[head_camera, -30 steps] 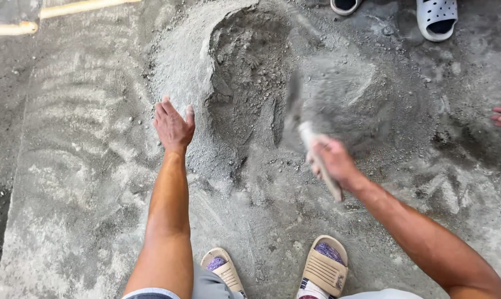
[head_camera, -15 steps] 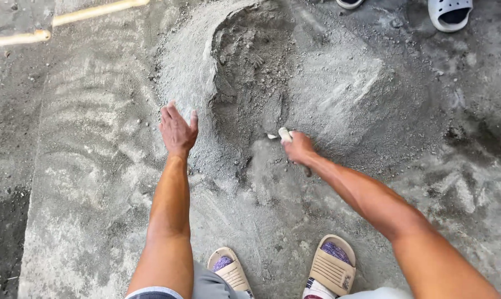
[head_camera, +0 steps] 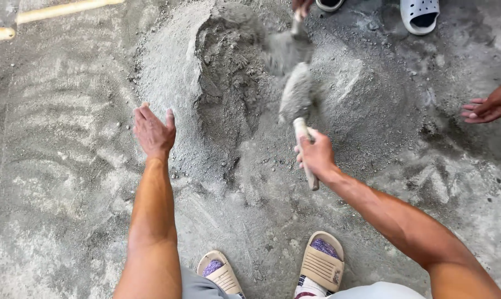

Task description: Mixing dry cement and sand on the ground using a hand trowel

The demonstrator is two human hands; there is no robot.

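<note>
Lifting clear of the grey mortar heap [head_camera: 217,83], the trowel [head_camera: 297,105] now rides loaded above its right slope; half a second ago it dug lower. Right hand [head_camera: 317,155] grips the handle closed. Left hand [head_camera: 153,130], open and empty, rests against the heap's left foot.

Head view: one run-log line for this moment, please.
left hand: open, on cement pile | right hand: grips loaded trowel | another person's hand at right
</note>
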